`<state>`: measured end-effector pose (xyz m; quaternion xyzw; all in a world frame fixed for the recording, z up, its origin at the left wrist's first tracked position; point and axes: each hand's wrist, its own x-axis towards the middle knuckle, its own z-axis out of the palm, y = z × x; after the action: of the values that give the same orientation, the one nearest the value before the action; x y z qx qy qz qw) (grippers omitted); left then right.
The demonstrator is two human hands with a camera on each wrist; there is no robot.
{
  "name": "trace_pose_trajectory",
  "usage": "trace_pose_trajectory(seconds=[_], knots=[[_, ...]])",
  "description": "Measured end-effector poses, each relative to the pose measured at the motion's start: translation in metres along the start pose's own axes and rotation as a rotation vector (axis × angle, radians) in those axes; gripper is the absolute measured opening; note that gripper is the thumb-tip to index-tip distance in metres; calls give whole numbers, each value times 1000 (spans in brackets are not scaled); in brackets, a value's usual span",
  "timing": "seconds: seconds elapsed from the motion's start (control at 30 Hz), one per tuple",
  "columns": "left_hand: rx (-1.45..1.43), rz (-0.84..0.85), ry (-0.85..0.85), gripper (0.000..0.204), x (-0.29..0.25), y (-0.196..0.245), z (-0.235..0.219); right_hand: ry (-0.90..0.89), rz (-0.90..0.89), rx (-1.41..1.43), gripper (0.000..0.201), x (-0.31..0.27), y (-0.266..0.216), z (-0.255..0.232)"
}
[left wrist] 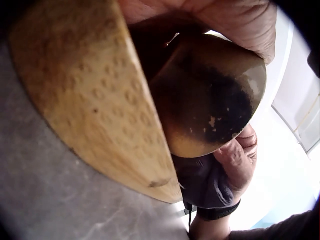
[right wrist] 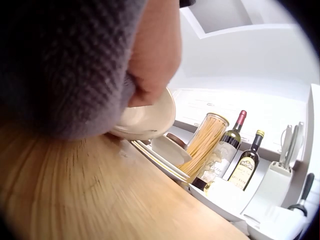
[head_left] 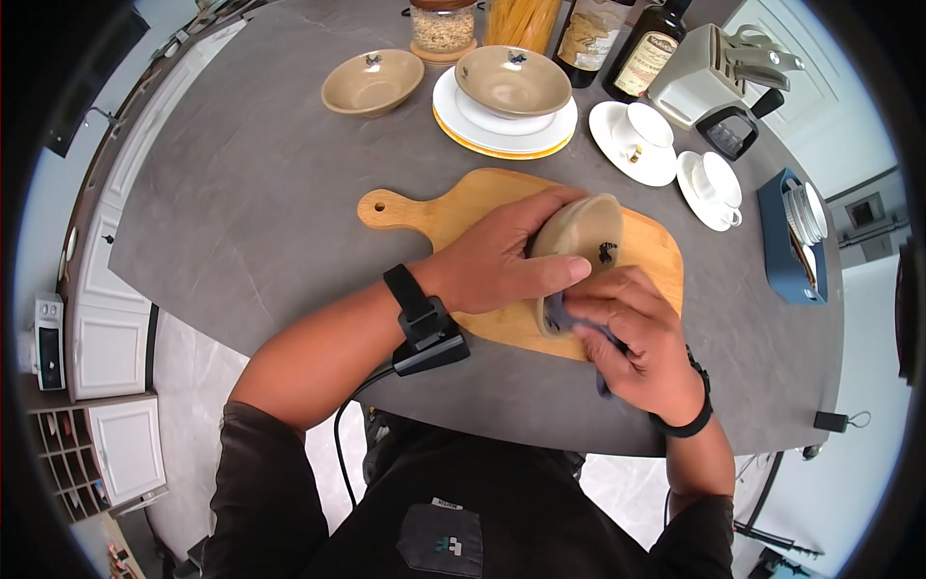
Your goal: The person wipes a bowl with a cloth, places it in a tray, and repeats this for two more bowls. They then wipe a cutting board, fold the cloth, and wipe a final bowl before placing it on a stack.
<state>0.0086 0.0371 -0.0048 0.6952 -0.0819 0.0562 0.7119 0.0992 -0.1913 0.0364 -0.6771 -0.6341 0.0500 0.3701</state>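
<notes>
A beige bowl (head_left: 579,232) with a small dark motif is tilted on its side over the wooden cutting board (head_left: 482,193). My left hand (head_left: 506,256) grips it from the left, thumb across its near side. The right hand (head_left: 637,338) pinches a grey cloth (head_left: 600,333) against the bowl's lower rim. In the left wrist view the bowl (left wrist: 210,100) shows a dark patch on its surface, and the cloth (left wrist: 205,182) lies beneath it. The right wrist view has the cloth (right wrist: 75,65) close up, beside the bowl (right wrist: 150,117).
Behind the board are another beige bowl (head_left: 372,85), stacked plates (head_left: 453,121) with a bowl (head_left: 513,82), a pasta jar (head_left: 522,24) and bottles (head_left: 641,53). Cups on saucers (head_left: 641,135), a knife block (head_left: 690,77) and a blue bin (head_left: 786,256) stand at the right.
</notes>
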Motion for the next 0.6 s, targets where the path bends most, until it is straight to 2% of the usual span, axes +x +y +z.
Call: trace_pose_trajectory(seconds=[0.03,0.07,0.13,0.17,0.2,0.27,0.3,0.37,0.4,0.47,0.5,0.57,0.6], knots=[[-6,-1,0,82,0,0,1,90,-34,-142,33,1,-1,2],[-8,-3,-1,82,-1,0,1,89,-32,-142,33,1,3,3],[9,3,5,83,0,-1,1,215,-82,-552,34,2,19,6],[7,5,4,83,1,-1,2,217,-86,-595,33,2,22,6],[11,-1,6,83,1,0,1,216,-87,-595,33,2,20,7],[16,-6,9,84,0,0,0,67,-89,-509,31,1,11,9],[20,-8,2,84,0,-1,0,68,-89,-510,31,0,7,7],[24,-9,-5,84,0,-2,-1,-40,8,-149,28,0,1,2],[20,0,-7,85,0,-3,-1,-40,8,-150,28,-1,2,2],[18,11,-9,85,0,-3,-1,-44,12,66,26,-3,6,0],[10,-11,0,85,0,-1,-1,-43,13,65,26,-1,8,2],[-11,-35,-4,85,-1,-1,2,173,-144,-428,29,3,13,8],[-14,-45,1,85,-1,-1,2,172,-133,-439,29,2,16,8]])
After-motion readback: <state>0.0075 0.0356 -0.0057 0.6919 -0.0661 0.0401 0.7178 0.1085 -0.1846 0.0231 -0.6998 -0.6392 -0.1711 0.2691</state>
